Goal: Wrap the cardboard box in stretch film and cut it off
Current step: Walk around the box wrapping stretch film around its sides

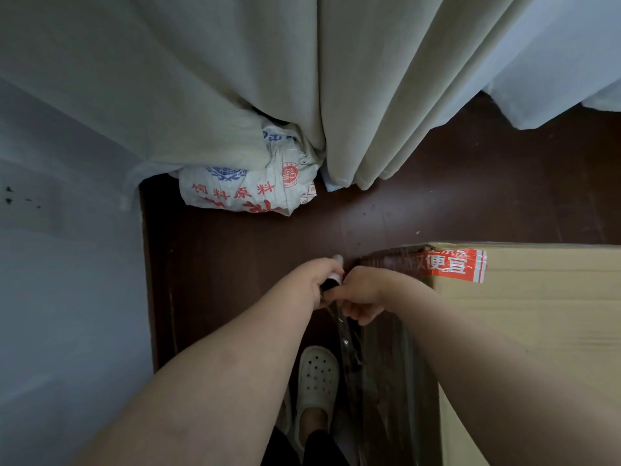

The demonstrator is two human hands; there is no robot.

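Hands meet just beside the cardboard box (524,331) on the floor (255,250). Left hand (319,280) has its grip around the stretch film roll (334,279). Right hand (361,295) pinches the clear film (349,334) hanging by the box's side. A printed sack (248,183) lies under the curtain (235,79).

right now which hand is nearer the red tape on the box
Right. The right hand is just beside the red tape at the cardboard box corner; the left hand sits further out, over the floor.
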